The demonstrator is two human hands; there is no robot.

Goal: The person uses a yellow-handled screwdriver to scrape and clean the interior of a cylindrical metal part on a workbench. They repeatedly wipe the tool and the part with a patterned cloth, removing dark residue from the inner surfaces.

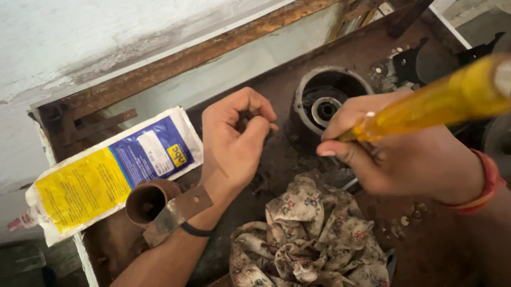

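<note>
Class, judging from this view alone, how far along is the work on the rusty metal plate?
Done: the round housing lies open, its inner hub bare. In hand: the right hand holds a yellow-handled tool; the left hand pinches something hidden. Left: the grease pouch and rag lie unused.

We are in a rough repair workshop. The work surface is a rusty metal plate stained dark with grease, with a round bearing housing set into it. Small screws and washers lie loose on the plate. A grease pouch, a rusty pipe clamp and a soiled floral rag lie on it. Behind it stands a stained, whitewashed wall. A yellow-handled screwdriver is in use.
</note>
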